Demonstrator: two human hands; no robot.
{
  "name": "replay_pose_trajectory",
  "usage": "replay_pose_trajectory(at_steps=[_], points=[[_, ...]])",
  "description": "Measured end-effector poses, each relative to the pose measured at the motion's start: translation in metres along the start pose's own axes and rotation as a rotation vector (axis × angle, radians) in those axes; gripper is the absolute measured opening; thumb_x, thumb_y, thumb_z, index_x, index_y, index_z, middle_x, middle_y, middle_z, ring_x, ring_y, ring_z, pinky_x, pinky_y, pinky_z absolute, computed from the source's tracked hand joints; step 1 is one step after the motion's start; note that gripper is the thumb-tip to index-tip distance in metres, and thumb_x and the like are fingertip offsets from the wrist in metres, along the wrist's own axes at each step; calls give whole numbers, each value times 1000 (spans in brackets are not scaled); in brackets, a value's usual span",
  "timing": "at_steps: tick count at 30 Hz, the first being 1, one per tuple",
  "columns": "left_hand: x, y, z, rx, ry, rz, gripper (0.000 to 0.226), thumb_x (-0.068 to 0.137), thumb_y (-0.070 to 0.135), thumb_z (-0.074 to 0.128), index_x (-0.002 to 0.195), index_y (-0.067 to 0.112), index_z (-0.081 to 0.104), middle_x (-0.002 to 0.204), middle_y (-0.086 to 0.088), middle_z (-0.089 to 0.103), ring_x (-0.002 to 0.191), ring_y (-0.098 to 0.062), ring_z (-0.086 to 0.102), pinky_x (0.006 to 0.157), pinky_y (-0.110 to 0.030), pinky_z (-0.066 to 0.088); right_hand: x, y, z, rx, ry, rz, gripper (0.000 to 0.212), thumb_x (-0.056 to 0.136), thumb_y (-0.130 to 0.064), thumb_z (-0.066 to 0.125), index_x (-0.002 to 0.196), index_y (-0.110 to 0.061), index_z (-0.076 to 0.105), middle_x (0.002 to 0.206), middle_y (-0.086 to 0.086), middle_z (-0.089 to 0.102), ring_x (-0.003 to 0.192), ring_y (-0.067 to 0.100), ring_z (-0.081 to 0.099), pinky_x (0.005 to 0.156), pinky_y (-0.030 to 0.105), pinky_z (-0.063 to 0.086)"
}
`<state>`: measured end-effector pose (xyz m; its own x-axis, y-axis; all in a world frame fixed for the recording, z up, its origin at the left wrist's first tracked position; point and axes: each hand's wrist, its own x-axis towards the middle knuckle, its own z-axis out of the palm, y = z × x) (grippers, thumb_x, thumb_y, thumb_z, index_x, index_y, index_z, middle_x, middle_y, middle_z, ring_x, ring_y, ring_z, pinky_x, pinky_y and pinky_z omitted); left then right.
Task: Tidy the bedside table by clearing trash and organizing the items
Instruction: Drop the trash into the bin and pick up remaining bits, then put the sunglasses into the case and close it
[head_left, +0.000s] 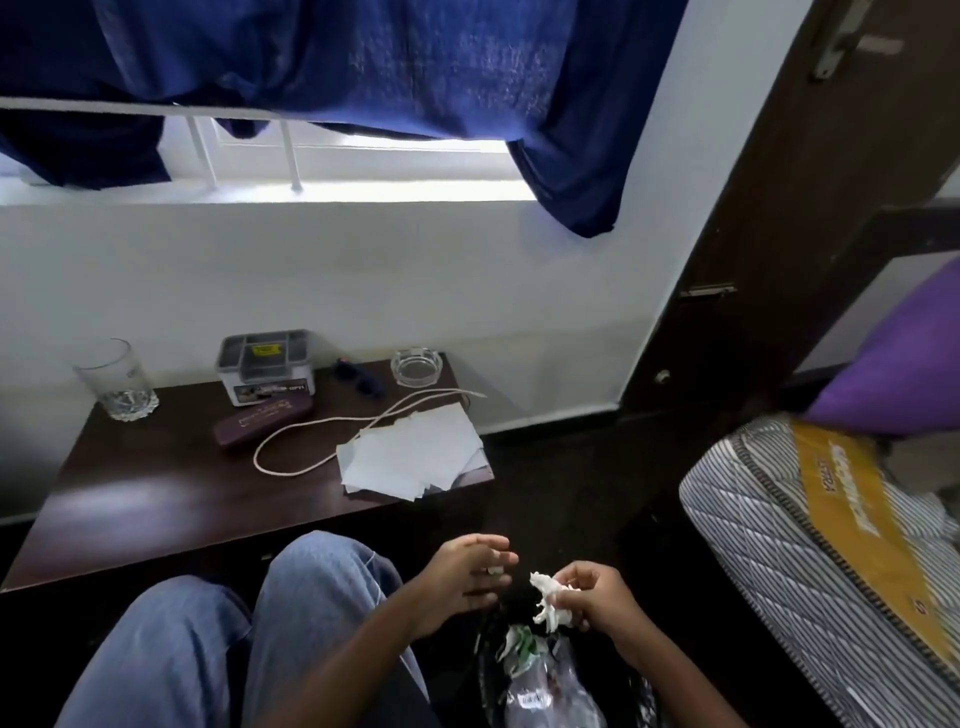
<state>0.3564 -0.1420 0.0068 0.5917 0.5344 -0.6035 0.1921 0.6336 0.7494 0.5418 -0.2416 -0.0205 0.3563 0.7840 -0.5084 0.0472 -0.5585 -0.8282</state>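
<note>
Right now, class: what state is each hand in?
Left hand: open, fingers loosely extended.
Right hand: closed round a crumpled white paper scrap.

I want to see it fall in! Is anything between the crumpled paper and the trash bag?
Nothing visible is. The right hand pinches the crumpled white paper just above the open black trash bag, and the left hand hovers beside it, not under it.
</note>
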Motion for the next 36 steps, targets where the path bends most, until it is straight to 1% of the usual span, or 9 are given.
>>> replay_pose_trajectory(at_steps=[3, 8, 11, 14, 18, 21, 26, 31, 36], points=[[0, 5, -1, 10, 10, 18, 26, 89, 10, 48, 111, 16, 60, 107, -2, 72, 93, -18, 67, 73, -27, 50, 4, 12, -3, -38, 63, 39, 14, 70, 6, 70, 69, -5, 61, 54, 5, 56, 34, 6, 43, 34, 17, 29], [-4, 12, -5, 45, 39, 48, 27, 92, 10, 44, 112, 15, 60, 109, -3, 70, 92, -18, 67, 78, -29, 50, 3, 24, 0, -213, 219, 77, 32, 44, -34, 68, 63, -11, 57, 53, 2, 56, 44, 12, 49, 38, 18, 32], [-6, 14, -7, 78, 55, 62, 26, 92, 10, 43, 112, 15, 60, 111, -3, 69, 93, -17, 66, 81, -30, 49, 8, 34, 0, -385, 212, 157, 17, 64, -22, 71, 67, -13, 58, 62, 2, 62, 55, 17, 57, 46, 25, 43], [-8, 18, -11, 54, 69, 72, 27, 93, 10, 43, 113, 14, 60, 112, -4, 69, 95, -18, 65, 81, -30, 50, 11, 42, -1, -539, 148, 248, 14, 69, -10, 67, 74, -16, 56, 74, 3, 64, 57, 15, 58, 54, 28, 50], [-13, 27, -19, 0, 71, 100, 26, 94, 10, 43, 111, 15, 60, 109, -3, 69, 96, -19, 65, 78, -29, 51, 11, 40, 1, -617, 72, 293, 18, 73, -19, 71, 84, -19, 56, 77, 0, 63, 53, 10, 56, 46, 22, 46], [-16, 38, -31, -68, 70, 123, 23, 93, 11, 45, 108, 17, 61, 109, -2, 69, 101, -20, 64, 76, -29, 50, 16, 25, 4, -591, 70, 257, 6, 78, -21, 65, 77, -17, 60, 67, -2, 60, 48, 10, 54, 43, 20, 44], [-27, 64, -68, -150, 131, 213, 22, 91, 10, 46, 105, 17, 62, 107, -2, 70, 101, -19, 64, 78, -30, 50, 29, -23, 31, -486, 33, 163, 12, 80, -13, 57, 70, -18, 59, 65, 0, 60, 47, 10, 54, 41, 16, 38], [-41, 84, -120, -235, 255, 338, 22, 93, 8, 43, 98, 17, 62, 98, 1, 71, 87, -16, 65, 72, -27, 49, 36, -99, 94, -406, -96, -50, 17, 82, 1, 52, 71, -11, 59, 65, 7, 59, 45, 11, 49, 37, 15, 34], [-52, 90, -184, -397, 449, 385, 26, 93, 2, 40, 89, 16, 61, 82, 3, 72, 67, -10, 65, 62, -22, 48, 46, -170, 179, -426, -274, -208, 15, 89, -4, 53, 80, -12, 61, 71, 3, 64, 57, 13, 59, 49, 17, 44]])
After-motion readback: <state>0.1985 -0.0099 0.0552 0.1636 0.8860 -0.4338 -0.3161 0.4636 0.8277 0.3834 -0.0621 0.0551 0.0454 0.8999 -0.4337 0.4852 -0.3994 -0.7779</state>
